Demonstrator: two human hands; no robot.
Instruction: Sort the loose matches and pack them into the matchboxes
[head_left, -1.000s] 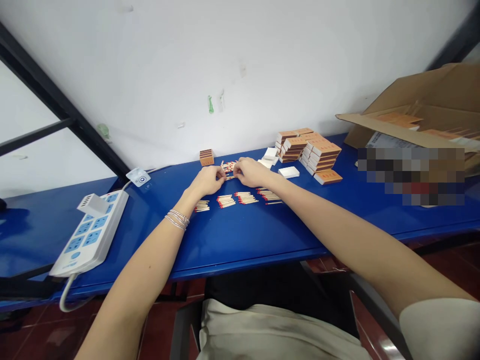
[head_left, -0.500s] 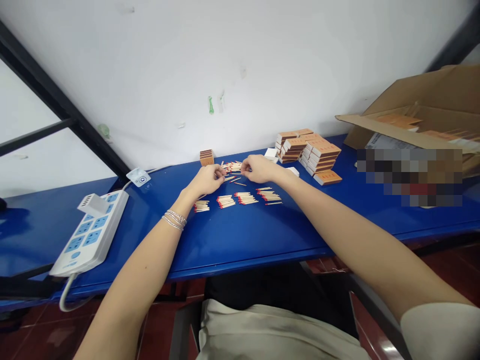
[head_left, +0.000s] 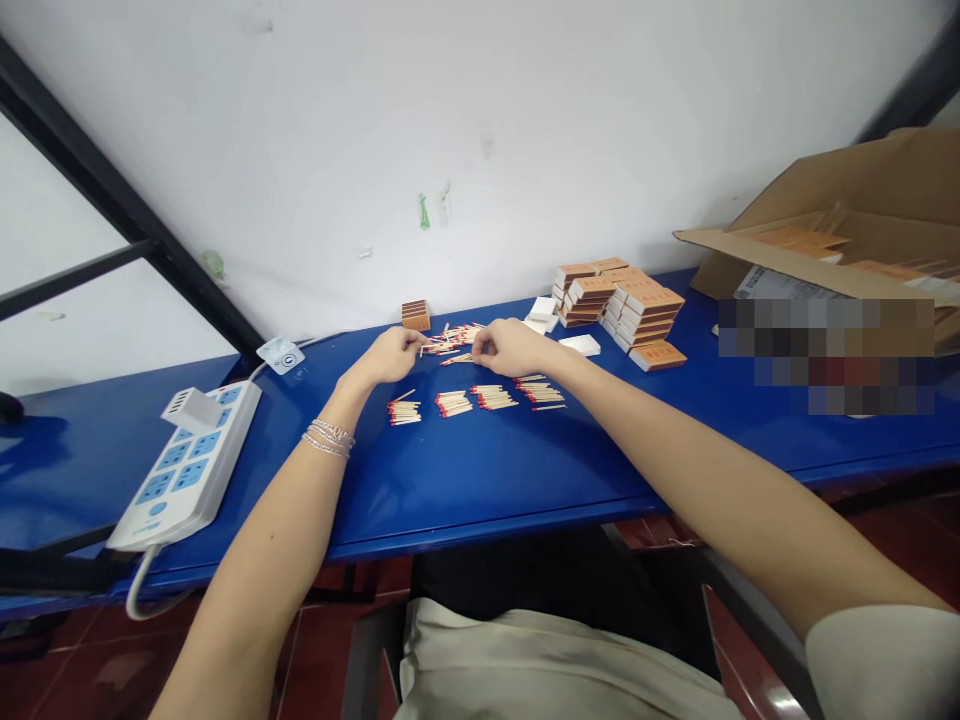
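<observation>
Blue table (head_left: pixel 465 490): runs across the view beneath both forearms, set against a white wall (head_left: pixel 480 130) with a few marks on it.

Left hand (head_left: pixel 386 355): sits toward the far edge of the table, with its fingertips (head_left: pixel 411 340) drawn together just beside the left end of the loose matches. Silver bracelets (head_left: pixel 328 438) circle the wrist.

Right hand (head_left: pixel 510 348): rests just right of the same heap, with its fingers (head_left: pixel 480 345) curled down toward it.

Grip: both hands are partly closed, but the fingertips are too small in view to tell whether either one is pinching a match.

Loose matches (head_left: pixel 450 345): wooden sticks with red heads, lying in a jumbled heap between the hands.

Match bundles (head_left: pixel 453 403): four small, tidy groups in a row on the near side of the heap, with a few sticks lying crooked on the leftmost one.

Matchboxes (head_left: pixel 641 315): orange-and-white boxes stand in stacks to the far right of the hands, and a single stack (head_left: pixel 415 315) stands to the far left of the heap.

Power strip (head_left: pixel 191 465): white with blue sockets, lying on the left of the table, with a white plug (head_left: pixel 193 410) in it.

Cardboard box (head_left: pixel 825 210): open, at the far right end, with matchboxes inside.
</observation>
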